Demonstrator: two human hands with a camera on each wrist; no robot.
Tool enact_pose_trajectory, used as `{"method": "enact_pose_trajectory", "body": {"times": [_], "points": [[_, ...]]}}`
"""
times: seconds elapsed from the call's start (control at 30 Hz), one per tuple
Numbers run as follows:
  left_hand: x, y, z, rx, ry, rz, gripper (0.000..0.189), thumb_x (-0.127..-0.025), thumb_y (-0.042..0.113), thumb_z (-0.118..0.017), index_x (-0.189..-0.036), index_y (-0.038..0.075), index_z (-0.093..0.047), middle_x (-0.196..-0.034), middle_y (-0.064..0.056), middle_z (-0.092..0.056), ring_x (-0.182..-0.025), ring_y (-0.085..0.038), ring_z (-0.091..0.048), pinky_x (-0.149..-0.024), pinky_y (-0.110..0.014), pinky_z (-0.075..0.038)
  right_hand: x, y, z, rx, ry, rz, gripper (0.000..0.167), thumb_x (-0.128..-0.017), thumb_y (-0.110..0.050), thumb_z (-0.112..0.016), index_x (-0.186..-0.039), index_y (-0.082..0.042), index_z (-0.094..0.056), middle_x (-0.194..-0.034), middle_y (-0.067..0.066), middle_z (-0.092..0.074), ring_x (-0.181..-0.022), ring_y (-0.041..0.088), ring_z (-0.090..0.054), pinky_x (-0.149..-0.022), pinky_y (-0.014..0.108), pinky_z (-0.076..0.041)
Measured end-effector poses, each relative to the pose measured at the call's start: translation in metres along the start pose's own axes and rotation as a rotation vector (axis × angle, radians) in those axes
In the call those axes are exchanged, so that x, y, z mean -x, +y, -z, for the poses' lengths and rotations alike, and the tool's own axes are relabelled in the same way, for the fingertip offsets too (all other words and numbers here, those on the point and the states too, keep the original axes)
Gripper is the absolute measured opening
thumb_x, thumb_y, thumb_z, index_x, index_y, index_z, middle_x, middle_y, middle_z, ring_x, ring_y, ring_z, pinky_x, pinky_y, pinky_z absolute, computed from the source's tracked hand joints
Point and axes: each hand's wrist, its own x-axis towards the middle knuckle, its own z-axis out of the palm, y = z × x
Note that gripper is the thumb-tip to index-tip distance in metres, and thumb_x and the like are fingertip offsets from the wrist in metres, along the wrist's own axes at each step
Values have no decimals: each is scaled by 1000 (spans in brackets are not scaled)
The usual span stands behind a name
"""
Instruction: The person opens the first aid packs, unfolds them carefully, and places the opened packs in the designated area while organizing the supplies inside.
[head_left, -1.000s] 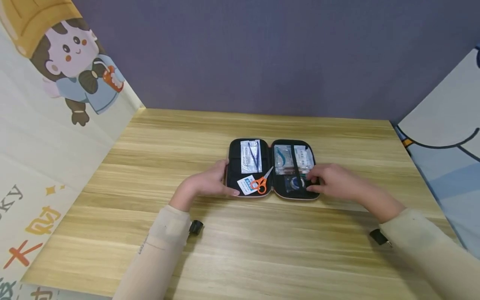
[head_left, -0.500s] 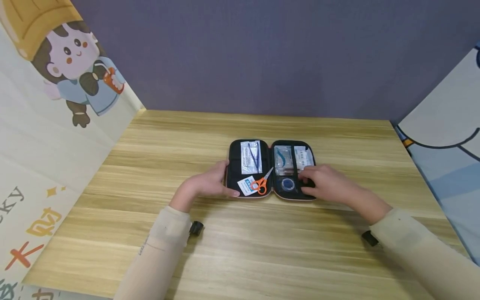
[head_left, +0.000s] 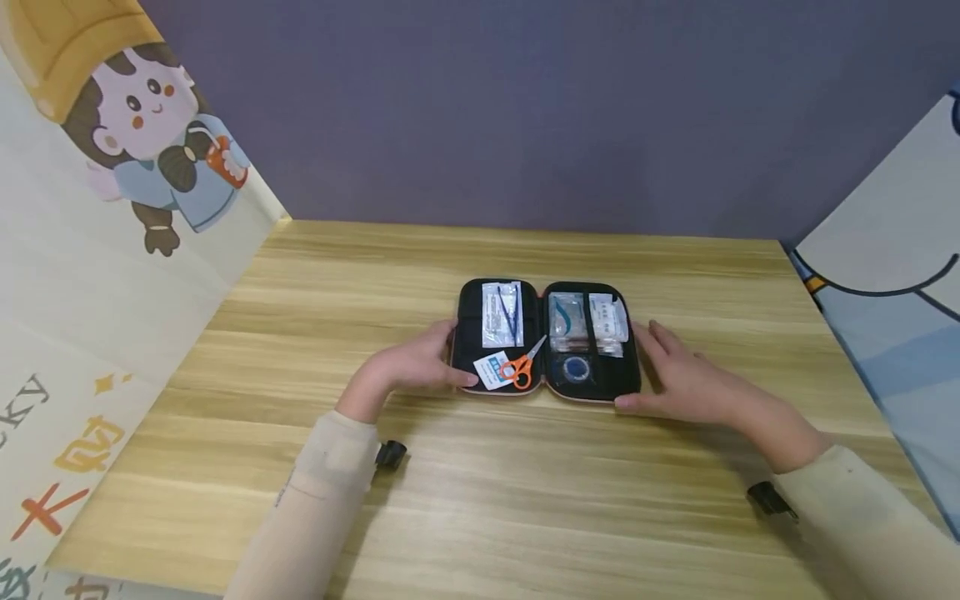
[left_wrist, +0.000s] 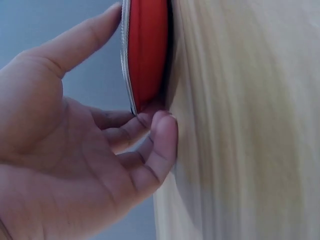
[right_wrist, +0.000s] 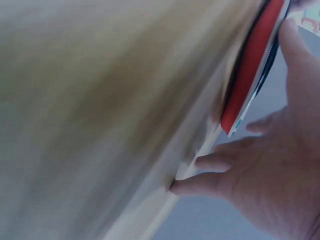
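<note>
A first-aid case (head_left: 468,340), black inside and red outside, lies unzipped and spread flat on the table. My left hand (head_left: 414,361) grips its left side, thumb on the near rim and fingers curled at the edge. At the right side my right hand (head_left: 693,385) is spread, its thumb by the near corner; in the right wrist view a fingertip touches the table. Orange-handled scissors (head_left: 522,367) and a white-and-blue sachet (head_left: 492,371) lie in the left half, below a white packet with dark blue tweezers (head_left: 507,312). In the right half, a black strap (head_left: 589,321) crosses clear and white packets (head_left: 608,317) beside a bagged round coil (head_left: 576,369).
The wood-grain table (head_left: 525,492) extends around the case on all sides. Behind it rises a grey-purple panel (head_left: 480,117). Printed cloth (head_left: 82,300) hangs at the left and right. A small black wrist device (head_left: 391,455) juts from each sleeve.
My right hand has withdrawn from the strap to the case's right edge, its fingers spreading. The round coil sits further left than a second ago. My left hand has stayed at the left edge.
</note>
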Motion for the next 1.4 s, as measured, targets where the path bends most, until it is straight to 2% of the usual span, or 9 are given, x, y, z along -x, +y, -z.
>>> {"method": "enact_pose_trajectory", "body": {"times": [0.17,0.33,0.53,0.63,0.73,0.87,1.0,1.17,1.4], "points": [[-6,6,-3,-45,-2,-20,92,-87,22,-88,-159,0,-36,-150,-21,-57,-143,-36,-53,-128,-53,-37,4,10,-3,-35,-44,-14,134,-86,-77,-72,-171,-5,3,-169,46,-2,-153,69,-10,-114,85,-27],[-9,11,-4,-69,-5,20,100,-85,25,-90,-163,3,-33,-144,-19,-60,-139,-37,-55,-127,-55,-37,0,13,5,-78,-100,-41,138,-86,-75,-73,-168,4,4,-167,48,-2,-154,69,-7,-120,80,-26],[-8,12,-6,-89,-21,49,113,-83,26,-91,-167,-1,-20,-166,-26,-38,-158,-42,-35,-133,-57,-25,-3,11,14,-96,-164,-90,139,-85,-74,-75,-168,2,6,-168,47,0,-155,67,-4,-120,80,-24],[-6,12,-6,-99,-15,67,116,-84,27,-90,-168,-2,-15,-171,-28,-28,-161,-43,-27,-133,-57,-22,-7,8,16,-131,-154,-95,139,-83,-72,-79,-169,0,4,-168,46,-2,-156,66,-6,-120,80,-24],[-5,11,-5,-101,-12,71,117,-84,27,-90,-168,-2,-14,-173,-28,-24,-162,-43,-24,-134,-57,-21,-10,4,16,-181,-142,-102,144,-79,-69,-83,-169,0,4,-168,46,-4,-156,66,-9,-121,80,-24],[-4,11,-5,-97,-28,70,117,-85,29,-90,-168,-2,-14,-173,-28,-24,-162,-44,-24,-134,-58,-21,-9,3,16,-207,-143,-128,148,-76,-69,-87,-168,3,4,-169,45,-5,-156,65,-10,-122,79,-23],[-4,14,-3,-79,-41,78,117,-85,29,-89,-168,-1,-13,-172,-27,-27,-162,-43,-25,-134,-57,-20,-8,4,14,-217,-127,-129,146,-77,-66,-87,-169,2,3,-169,44,-6,-155,65,-13,-122,78,-24],[-4,14,-2,-78,-49,85,119,-85,29,-90,-169,0,-11,-173,-26,-26,-163,-43,-24,-134,-57,-19,-6,3,14,-236,-111,-116,144,-76,-63,-89,-170,-1,1,-169,43,-10,-154,64,-19,-120,78,-29],[-6,10,-5,-75,-58,74,118,-84,31,-90,-168,-1,-14,-169,-26,-33,-160,-43,-29,-134,-58,-21,-5,3,11,-238,-102,-129,145,-75,-66,-89,-171,-4,2,-170,42,-9,-156,64,-17,-122,78,-27]]}}
